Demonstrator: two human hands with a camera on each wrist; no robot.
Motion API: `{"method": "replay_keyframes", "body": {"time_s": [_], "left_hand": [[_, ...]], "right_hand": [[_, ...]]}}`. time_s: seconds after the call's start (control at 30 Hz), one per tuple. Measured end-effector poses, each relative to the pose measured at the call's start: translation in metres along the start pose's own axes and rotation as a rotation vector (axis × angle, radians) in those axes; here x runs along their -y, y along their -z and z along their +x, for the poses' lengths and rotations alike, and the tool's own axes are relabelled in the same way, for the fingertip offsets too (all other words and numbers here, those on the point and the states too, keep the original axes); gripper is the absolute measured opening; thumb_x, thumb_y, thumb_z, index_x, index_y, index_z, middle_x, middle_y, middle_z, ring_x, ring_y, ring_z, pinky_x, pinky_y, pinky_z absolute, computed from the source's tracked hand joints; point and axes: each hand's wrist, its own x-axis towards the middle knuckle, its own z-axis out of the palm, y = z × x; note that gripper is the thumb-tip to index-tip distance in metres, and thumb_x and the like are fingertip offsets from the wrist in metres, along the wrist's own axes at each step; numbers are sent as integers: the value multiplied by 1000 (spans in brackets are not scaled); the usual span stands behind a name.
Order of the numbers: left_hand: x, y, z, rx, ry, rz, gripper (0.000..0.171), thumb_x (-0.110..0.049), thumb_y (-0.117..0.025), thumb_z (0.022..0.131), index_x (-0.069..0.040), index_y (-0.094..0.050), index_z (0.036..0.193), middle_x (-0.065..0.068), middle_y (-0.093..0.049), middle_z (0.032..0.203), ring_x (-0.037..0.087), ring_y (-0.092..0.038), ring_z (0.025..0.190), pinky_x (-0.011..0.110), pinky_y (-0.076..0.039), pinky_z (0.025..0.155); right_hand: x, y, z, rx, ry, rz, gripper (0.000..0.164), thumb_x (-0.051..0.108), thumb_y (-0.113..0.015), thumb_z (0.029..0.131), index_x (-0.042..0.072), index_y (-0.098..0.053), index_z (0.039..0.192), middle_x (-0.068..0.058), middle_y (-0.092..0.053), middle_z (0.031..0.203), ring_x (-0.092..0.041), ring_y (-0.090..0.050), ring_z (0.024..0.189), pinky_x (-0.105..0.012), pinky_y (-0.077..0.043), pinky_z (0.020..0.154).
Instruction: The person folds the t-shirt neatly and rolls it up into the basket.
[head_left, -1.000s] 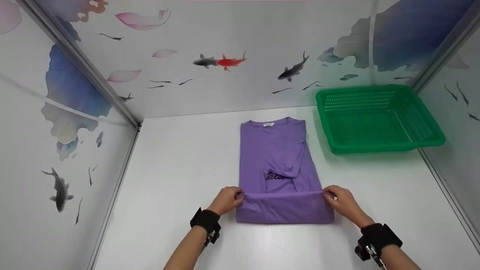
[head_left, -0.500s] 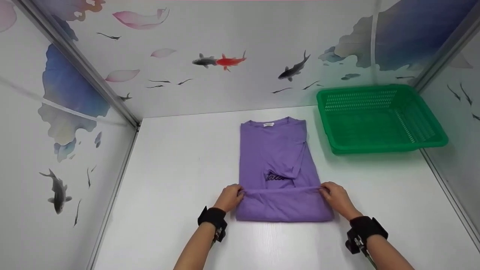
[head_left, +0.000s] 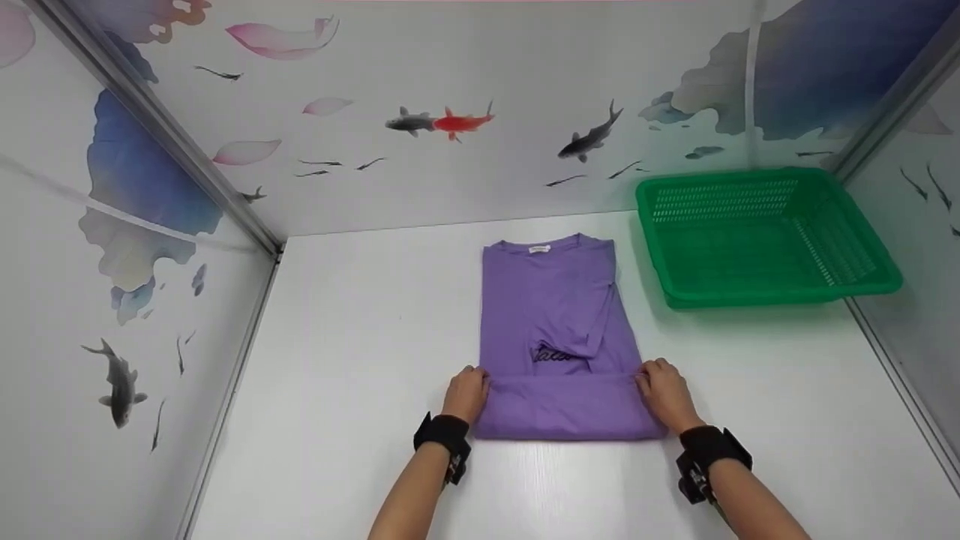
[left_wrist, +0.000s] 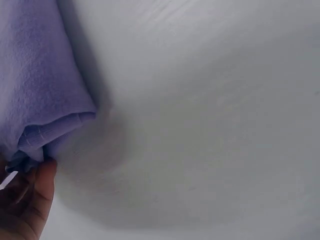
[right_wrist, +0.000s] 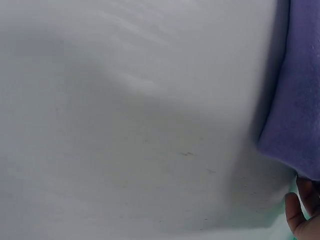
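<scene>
A purple T-shirt lies on the white table with its neckline and label away from me. Its sides are folded inward, and the near end is turned up into a band across the front. Part of a dark printed word shows above that band. My left hand pinches the left end of the band's upper edge. In the left wrist view, the thumb and fingers of this hand grip the layered cloth at its side. At the opposite end, my right hand holds the same edge; its fingertips are partly hidden in the right wrist view.
A green plastic basket with perforated sides stands at the back right of the white table. Panels printed with fish and petals enclose the back and both sides. Each wrist wears a black strap.
Both hands have moved slightly away from me and inward along the shirt's sides, carrying the turned-up edge a little farther. The band looks flatter and smoother. The basket stays in place.
</scene>
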Motion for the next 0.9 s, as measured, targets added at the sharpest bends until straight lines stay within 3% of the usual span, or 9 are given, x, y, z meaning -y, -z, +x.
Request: {"method": "replay_keyframes", "body": {"time_s": [0.2,0.33,0.43,0.67,0.77,0.9], "left_hand": [[0,-2,-3,-81,20,31,10,-10,-65,81,-2,-59,79,10,-52,74,27,-57,62,35,-47,55],[2,2,-8,-108,-29,67,12,-16,-64,82,-5,-60,85,8,-52,83,24,-54,73,35,-45,61],[4,6,-16,-112,-109,88,14,-21,-63,82,-9,-61,90,6,-53,93,23,-50,87,36,-41,67],[3,10,-45,-135,-387,184,19,-28,-66,80,-15,-63,93,1,-55,102,19,-50,100,37,-40,77],[4,8,-57,-108,-429,204,25,-31,-68,77,-16,-64,97,1,-56,105,19,-51,103,37,-40,78],[8,5,-68,-79,-424,209,35,-32,-71,74,-15,-63,103,1,-57,108,18,-52,105,38,-39,80]], "right_hand": [[1,4,0,-18,10,0,9,2,-64,79,-3,-58,83,-14,-52,76,-34,-52,71,-47,-44,62],[3,13,-3,0,-25,64,13,4,-64,80,-2,-59,90,-15,-54,84,-34,-51,79,-47,-42,66],[6,21,-9,-9,-18,118,13,-1,-64,79,-2,-60,92,-14,-55,88,-32,-51,82,-46,-42,69],[9,29,-45,-91,161,99,21,-8,-71,65,5,-62,78,-5,-57,80,-23,-52,75,-36,-43,65],[6,26,-59,-112,268,90,26,-7,-76,59,7,-63,76,-3,-59,79,-21,-54,74,-33,-44,63],[2,23,-71,-111,351,62,31,-7,-78,54,6,-66,80,-7,-62,85,-24,-58,78,-36,-47,65]]}}
